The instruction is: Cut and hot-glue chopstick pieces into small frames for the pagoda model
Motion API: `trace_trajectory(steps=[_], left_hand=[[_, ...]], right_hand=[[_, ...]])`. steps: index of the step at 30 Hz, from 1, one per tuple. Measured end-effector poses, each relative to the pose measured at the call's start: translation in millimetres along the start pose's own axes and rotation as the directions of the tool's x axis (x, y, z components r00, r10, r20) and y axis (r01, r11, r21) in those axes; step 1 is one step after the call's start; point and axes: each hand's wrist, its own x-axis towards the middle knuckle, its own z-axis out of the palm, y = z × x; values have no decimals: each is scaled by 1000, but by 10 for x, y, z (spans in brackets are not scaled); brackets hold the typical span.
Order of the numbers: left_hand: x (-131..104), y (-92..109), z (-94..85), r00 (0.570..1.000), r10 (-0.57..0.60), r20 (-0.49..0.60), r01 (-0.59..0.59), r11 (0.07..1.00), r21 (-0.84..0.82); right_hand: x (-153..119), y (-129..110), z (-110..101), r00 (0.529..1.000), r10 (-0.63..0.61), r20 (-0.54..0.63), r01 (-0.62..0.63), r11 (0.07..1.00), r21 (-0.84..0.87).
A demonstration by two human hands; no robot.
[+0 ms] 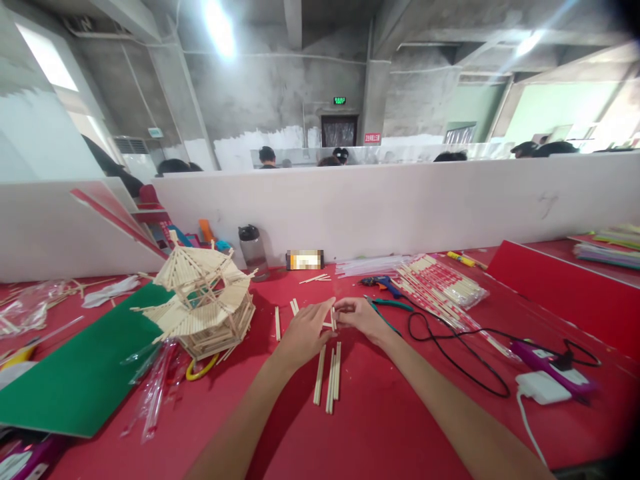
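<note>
My left hand [307, 333] and my right hand [363, 317] meet over the red table [395, 427], closed on a small piece made of short wooden sticks [333, 319]. The fingers partly hide this piece. Just below the hands lie several loose wooden sticks [334, 377], roughly parallel. More short sticks lie left of my left hand, one group [278, 324] standing apart. A pavilion-like model of wooden sticks [210, 300] with a tiered roof sits further left.
Green board [85, 373] at left, with plastic wrappers [155, 393]. Bottle [253, 250] and phone [305, 259] by the white partition [375, 207]. Glue gun [383, 285], pliers [395, 305], packed sticks [440, 287], black cable [465, 370] and white adapter [543, 388] at right. People's heads show beyond.
</note>
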Motion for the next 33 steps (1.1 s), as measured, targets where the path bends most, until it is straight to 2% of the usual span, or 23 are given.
trace_trajectory(steps=[4, 9, 15, 18, 23, 33], left_hand=[[-1, 0, 2, 1000, 0, -5, 0, 1000, 9], [-1, 35, -25, 1000, -3, 0, 3, 999, 34], [8, 109, -42, 1000, -22, -22, 22, 1000, -9], [11, 136, -50, 999, -12, -44, 10, 998, -63], [2, 177, -85, 998, 18, -57, -26, 990, -138], [3, 228, -120, 997, 73, -37, -78, 984, -158]], right_hand=[[3, -3, -14, 1000, -1, 10, 1, 1000, 14], [9, 29, -46, 998, 60, 36, -64, 990, 125], [-31, 29, -98, 970, 125, 207, -177, 951, 253], [-45, 14, -139, 958, 146, 247, -213, 939, 270], [-50, 17, -191, 948, 105, 300, -199, 933, 301], [-96, -21, -196, 912, 20, 410, -174, 924, 341]])
